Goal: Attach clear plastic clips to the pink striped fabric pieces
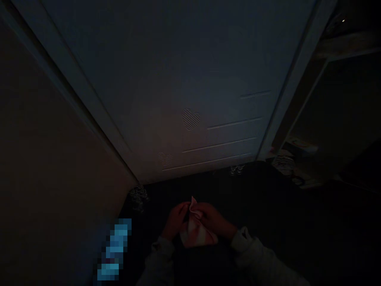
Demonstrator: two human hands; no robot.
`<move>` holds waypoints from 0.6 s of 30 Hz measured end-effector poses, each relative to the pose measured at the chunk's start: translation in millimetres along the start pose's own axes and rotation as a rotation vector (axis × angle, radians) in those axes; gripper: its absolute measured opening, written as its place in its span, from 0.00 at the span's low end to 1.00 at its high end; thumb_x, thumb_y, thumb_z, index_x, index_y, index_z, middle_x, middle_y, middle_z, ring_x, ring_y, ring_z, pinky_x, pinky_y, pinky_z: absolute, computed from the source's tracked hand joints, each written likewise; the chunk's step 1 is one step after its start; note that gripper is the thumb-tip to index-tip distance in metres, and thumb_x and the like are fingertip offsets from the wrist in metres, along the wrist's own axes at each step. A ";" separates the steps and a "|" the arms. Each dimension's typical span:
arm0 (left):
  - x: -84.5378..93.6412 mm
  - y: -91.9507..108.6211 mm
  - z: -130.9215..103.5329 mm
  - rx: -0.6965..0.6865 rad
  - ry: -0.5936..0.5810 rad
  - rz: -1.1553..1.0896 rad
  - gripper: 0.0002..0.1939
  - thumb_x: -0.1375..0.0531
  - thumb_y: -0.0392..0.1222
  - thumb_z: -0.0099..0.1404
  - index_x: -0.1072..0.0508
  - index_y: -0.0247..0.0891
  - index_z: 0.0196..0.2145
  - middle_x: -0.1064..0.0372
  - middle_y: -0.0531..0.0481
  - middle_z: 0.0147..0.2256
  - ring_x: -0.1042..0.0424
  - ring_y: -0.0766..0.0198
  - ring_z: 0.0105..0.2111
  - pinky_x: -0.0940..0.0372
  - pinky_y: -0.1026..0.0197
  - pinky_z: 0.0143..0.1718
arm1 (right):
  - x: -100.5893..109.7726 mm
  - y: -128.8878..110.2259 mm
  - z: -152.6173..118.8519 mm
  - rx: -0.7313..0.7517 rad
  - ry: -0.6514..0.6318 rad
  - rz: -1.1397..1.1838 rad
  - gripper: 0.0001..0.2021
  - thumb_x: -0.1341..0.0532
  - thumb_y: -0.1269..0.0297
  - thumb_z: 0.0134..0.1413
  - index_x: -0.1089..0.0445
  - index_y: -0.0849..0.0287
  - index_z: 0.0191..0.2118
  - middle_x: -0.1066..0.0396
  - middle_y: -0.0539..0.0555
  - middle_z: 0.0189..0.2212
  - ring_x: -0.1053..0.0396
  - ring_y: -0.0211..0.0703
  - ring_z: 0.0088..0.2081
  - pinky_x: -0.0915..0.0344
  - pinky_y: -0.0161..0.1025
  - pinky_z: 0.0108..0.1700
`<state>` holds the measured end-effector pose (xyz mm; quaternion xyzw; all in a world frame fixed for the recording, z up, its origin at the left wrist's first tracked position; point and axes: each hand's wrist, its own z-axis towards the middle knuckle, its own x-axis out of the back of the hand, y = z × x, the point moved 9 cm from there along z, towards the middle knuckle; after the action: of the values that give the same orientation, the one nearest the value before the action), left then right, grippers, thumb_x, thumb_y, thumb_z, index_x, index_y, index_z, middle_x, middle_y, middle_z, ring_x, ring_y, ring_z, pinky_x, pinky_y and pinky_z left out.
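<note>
In the dim head view, a pink and white cloth (198,235) hangs between my two hands, its upper edge gathered and a corner sticking up. My left hand (177,217) is closed at the cloth's upper left edge. On the other side, my right hand (210,216) is closed around the gathered top, fingers bent inward. The lower part of the cloth drapes loosely below both hands. Fingertips are partly lost in the folds and the darkness.
Ahead stands a pale panel (190,79) with embossed hearts and grooves. A wall or panel (53,167) rises on the left. A pixelated bright blue patch (114,250) lies lower left. Small items (284,162) sit at the right on a dark shelf or floor.
</note>
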<state>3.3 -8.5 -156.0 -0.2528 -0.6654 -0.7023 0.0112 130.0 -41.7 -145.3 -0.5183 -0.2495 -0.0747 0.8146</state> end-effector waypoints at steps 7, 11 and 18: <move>-2.1 -0.3 -28.1 0.006 0.052 -0.001 0.13 0.42 0.47 0.70 0.26 0.35 0.43 0.26 0.45 0.45 0.28 0.55 0.47 0.36 0.44 0.52 | -4.8 -9.6 -23.5 -0.083 0.034 0.069 0.10 0.40 0.62 0.64 0.29 0.61 0.46 0.26 0.55 0.44 0.26 0.45 0.43 0.29 0.49 0.46; -8.0 0.2 -48.1 0.017 0.063 -0.055 0.12 0.42 0.46 0.70 0.26 0.35 0.42 0.26 0.46 0.44 0.27 0.56 0.46 0.34 0.45 0.51 | -11.1 -16.3 -42.2 -0.128 0.010 0.121 0.10 0.41 0.61 0.64 0.29 0.61 0.45 0.26 0.54 0.42 0.26 0.44 0.40 0.27 0.47 0.43; -14.8 7.6 -87.4 0.059 0.049 -0.235 0.13 0.41 0.46 0.69 0.27 0.34 0.44 0.27 0.47 0.41 0.26 0.60 0.38 0.29 0.52 0.41 | -13.3 -41.5 -61.4 -0.124 -0.067 0.209 0.12 0.40 0.61 0.63 0.30 0.61 0.48 0.27 0.56 0.46 0.27 0.47 0.44 0.28 0.49 0.45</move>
<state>-10.8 -96.3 -153.2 -0.1555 -0.7105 -0.6846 -0.0477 122.9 -116.4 -139.1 -0.5930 -0.2162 0.0126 0.7755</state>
